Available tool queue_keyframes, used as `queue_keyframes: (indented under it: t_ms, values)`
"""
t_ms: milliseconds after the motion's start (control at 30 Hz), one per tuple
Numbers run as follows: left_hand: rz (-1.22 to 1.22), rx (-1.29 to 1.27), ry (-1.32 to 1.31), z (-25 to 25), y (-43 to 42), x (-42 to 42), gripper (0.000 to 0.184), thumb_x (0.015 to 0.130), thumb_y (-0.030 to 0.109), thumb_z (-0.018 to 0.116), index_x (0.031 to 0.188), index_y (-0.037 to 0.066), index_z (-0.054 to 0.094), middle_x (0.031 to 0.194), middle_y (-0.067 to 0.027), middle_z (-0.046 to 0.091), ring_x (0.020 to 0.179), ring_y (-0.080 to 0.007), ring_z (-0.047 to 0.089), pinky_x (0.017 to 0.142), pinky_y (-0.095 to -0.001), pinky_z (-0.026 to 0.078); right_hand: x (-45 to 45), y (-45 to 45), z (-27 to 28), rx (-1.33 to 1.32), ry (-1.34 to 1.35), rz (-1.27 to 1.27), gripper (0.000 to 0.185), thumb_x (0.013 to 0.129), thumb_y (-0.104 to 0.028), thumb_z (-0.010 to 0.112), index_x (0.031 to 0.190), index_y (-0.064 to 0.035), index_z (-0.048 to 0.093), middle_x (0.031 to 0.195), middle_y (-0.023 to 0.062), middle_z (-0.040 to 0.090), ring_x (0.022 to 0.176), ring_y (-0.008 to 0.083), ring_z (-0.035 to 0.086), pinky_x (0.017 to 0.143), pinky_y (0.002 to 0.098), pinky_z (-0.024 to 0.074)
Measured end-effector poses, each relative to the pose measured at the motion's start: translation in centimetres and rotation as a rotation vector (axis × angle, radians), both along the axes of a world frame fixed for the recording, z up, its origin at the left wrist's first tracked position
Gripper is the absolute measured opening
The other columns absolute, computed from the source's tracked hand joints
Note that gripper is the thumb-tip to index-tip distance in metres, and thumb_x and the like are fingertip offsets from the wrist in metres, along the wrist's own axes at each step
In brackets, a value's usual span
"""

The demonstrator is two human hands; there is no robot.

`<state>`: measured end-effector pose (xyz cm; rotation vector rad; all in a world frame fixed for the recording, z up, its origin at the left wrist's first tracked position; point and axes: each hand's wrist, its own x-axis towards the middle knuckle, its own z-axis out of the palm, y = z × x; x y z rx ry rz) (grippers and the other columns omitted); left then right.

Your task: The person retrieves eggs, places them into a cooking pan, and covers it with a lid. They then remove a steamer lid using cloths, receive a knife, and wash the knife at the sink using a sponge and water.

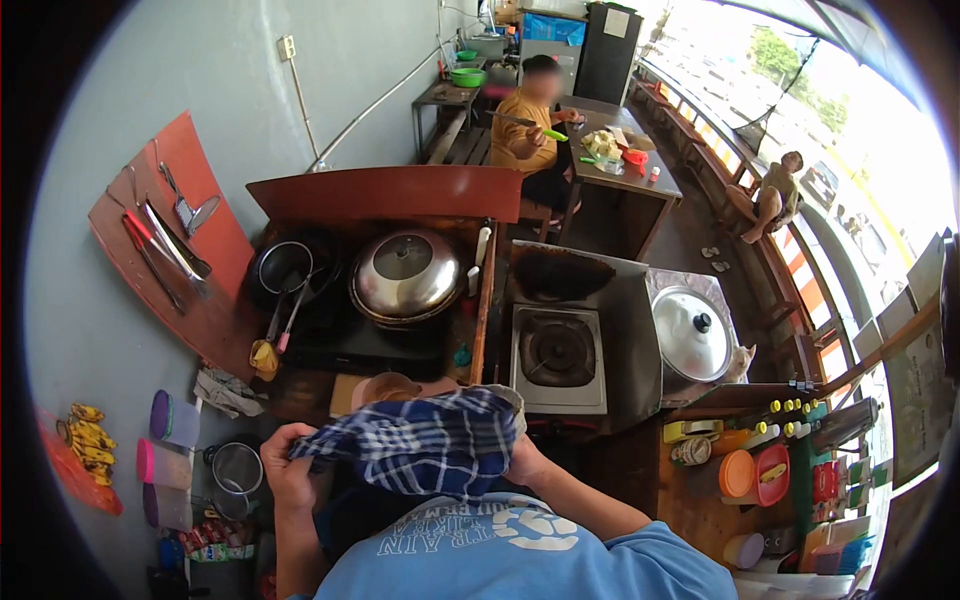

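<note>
A blue and white plaid cloth (pixel 430 440) is stretched out in front of my blue T-shirt. At its left end my left hand (pixel 287 462) is closed on a bunched edge. My right hand (pixel 524 462) grips the opposite side, its fingers partly hidden behind the fabric. A paler, greyish edge shows at the cloth's upper right corner. Just beyond the cloth, a brownish round bowl or pan (pixel 390 386) is half covered from view.
Ahead stand a lidded wok (pixel 405 275), a single-burner stove (pixel 557 350) and a large lidded pot (pixel 692 335). Containers (pixel 738 473) crowd the right shelf. Bananas (pixel 90 445) hang left. A person in yellow (pixel 525 130) holds a knife (pixel 540 130) at a table; another person (pixel 775 195) sits right.
</note>
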<state>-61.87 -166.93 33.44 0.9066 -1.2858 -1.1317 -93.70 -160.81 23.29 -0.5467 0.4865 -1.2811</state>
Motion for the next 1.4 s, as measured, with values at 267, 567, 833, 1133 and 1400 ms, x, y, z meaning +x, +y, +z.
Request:
queue_keyframes:
  t_ms: [267,567,833,1133,1400]
  values:
    - [-0.269,-0.150,0.326,1.3,-0.7,-5.7,0.014,0.079,0.002,0.073,0.087,-0.002,0.062,0.084,-0.0092,0.063,0.078,-0.0162,0.061,0.072,-0.0269,0.048,-6.1,2.8,-2.5,0.096,-0.307,-0.076,0.058,0.082,-0.005,0.060,0.138,-0.0023,0.046,0.126,0.0134,0.062,0.113,0.0264,0.063,0.100,0.0416,0.0512]
    - [-0.231,-0.062,0.514,0.0,-0.6,-10.1,0.016,0.088,0.007,0.065,0.102,0.000,0.061,0.101,-0.0137,0.065,0.094,-0.0235,0.065,0.087,-0.0366,0.053,-10.9,5.0,-1.3,-0.008,-0.277,0.038,0.074,0.076,-0.010,0.070,0.144,-0.0012,0.041,0.135,0.0160,0.056,0.122,0.0312,0.057,0.108,0.0436,0.0449]
    - [-0.271,0.237,0.631,-1.8,0.2,-15.0,0.035,0.096,0.008,0.053,0.131,0.006,0.054,0.118,-0.0134,0.064,0.111,-0.0233,0.063,0.097,-0.0413,0.050,-11.7,4.7,-0.3,-0.203,0.121,0.238,0.072,0.079,-0.011,0.070,0.144,-0.0020,0.040,0.135,0.0115,0.054,0.123,0.0246,0.054,0.108,0.0371,0.0416]
    - [-0.514,-0.106,-0.558,-0.8,4.4,-21.2,0.076,0.070,0.008,0.080,0.138,-0.001,0.047,0.121,-0.0182,0.063,0.115,-0.0248,0.062,0.099,-0.0352,0.047,-10.4,1.8,2.4,-0.011,0.382,0.347,0.061,0.090,-0.017,0.067,0.143,-0.0024,0.040,0.130,0.0062,0.054,0.121,0.0157,0.050,0.105,0.0302,0.0401]
    - [-0.033,-0.103,-0.545,-2.6,4.8,-15.7,0.039,0.069,-0.003,0.067,0.108,-0.003,0.066,0.099,-0.0181,0.071,0.095,-0.0251,0.071,0.085,-0.0329,0.053,-9.9,-5.0,6.6,-0.548,0.612,0.729,0.065,0.090,-0.013,0.071,0.144,0.0006,0.037,0.139,0.0125,0.049,0.128,0.0209,0.047,0.109,0.0359,0.0383]
